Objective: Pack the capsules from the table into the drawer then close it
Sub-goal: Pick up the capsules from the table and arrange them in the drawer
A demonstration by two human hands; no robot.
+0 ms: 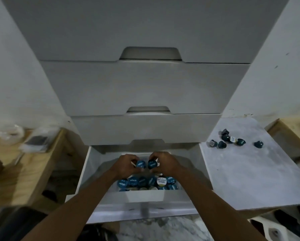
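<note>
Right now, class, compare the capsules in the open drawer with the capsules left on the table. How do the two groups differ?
The capsules in the drawer sit packed together, touching; the capsules on the table lie scattered, some apart. The drawer capsules show printed lids facing up; the table capsules lie tipped, mostly showing dark bodies. The drawer group is larger than the table group. Both are dark blue-green.
</note>
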